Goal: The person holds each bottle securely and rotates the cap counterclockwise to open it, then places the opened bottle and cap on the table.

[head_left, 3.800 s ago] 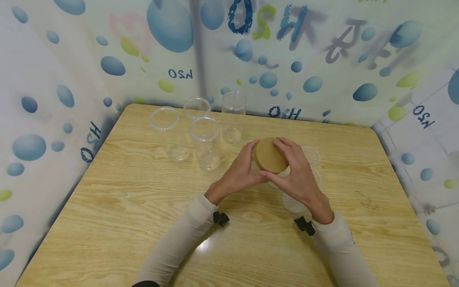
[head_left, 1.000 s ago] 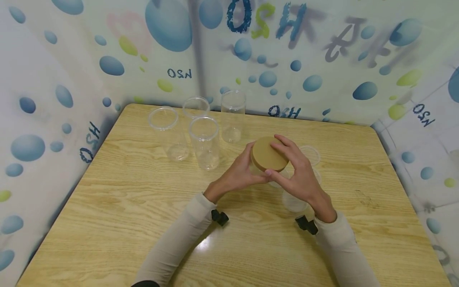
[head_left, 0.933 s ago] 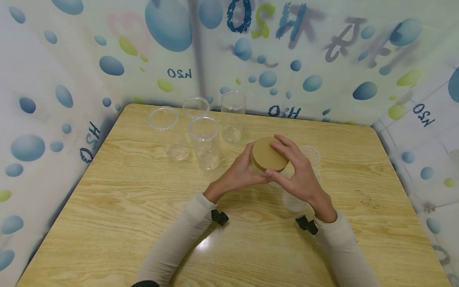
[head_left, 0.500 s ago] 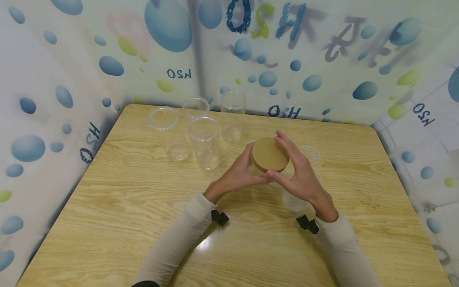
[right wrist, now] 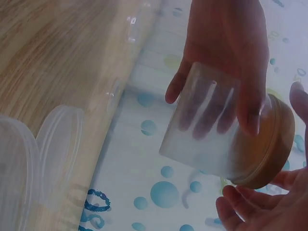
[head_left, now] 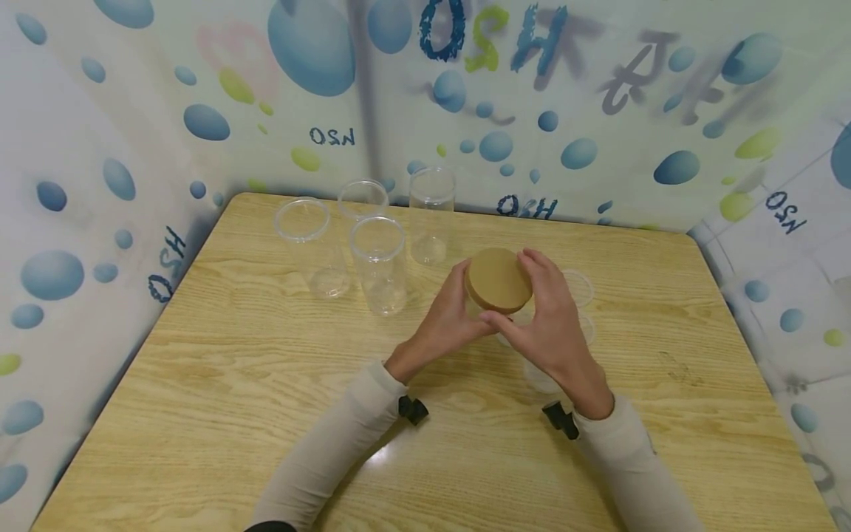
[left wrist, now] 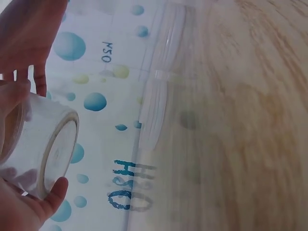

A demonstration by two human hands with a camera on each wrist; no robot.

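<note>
A clear jar [right wrist: 202, 120] with a tan lid [head_left: 499, 279] is held tilted above the table. My left hand [head_left: 448, 314] grips the jar's body, its fingers showing through the clear wall in the right wrist view. My right hand [head_left: 548, 318] is curved round the lid's right side, with fingers at the far edge and thumb at the near edge. In the right wrist view a small gap shows beside its thumb. The jar's round base [left wrist: 60, 154] faces outward in the left wrist view. No contents can be made out.
Several tall clear cups stand upright at the back left, the nearest cup [head_left: 382, 266] left of my hands. Several clear round lids lie on the table under and behind my right hand, one lid [head_left: 578, 288] partly visible. A patterned wall covering borders the wooden table [head_left: 266, 384].
Right-hand fingers turned anticlockwise on the lid, then lifted at its far edge. Now the right hand has swung back clockwise round it. The left hand keeps its hold on the jar.
</note>
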